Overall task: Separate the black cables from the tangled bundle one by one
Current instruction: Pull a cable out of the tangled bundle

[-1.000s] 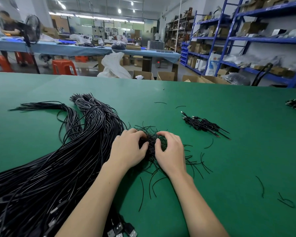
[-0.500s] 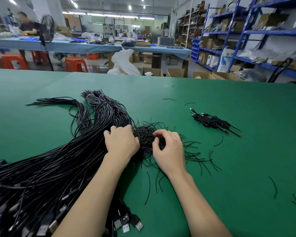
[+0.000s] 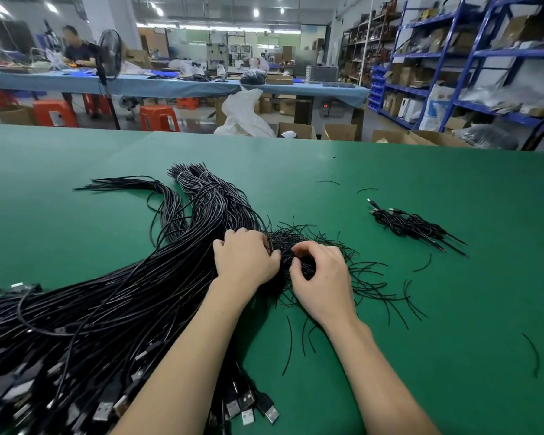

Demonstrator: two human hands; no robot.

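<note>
Both hands at frame centre, on the tangled bundle (image 3: 291, 246) of thin black wire ends. Left hand (image 3: 245, 260): fingers curled down into the tangle's left edge, gripping strands. Right hand (image 3: 322, 277): thumb and forefinger pinching wires at the tangle's middle. Tangle lies on the green table (image 3: 421, 340), joined at left to a thick sheaf of black USB cables (image 3: 107, 309) running to lower left, plugs (image 3: 252, 409) at bottom. Separated small pile (image 3: 412, 226) at centre right, well apart. Loose wire offcuts (image 3: 531, 353) scattered lower right.
</note>
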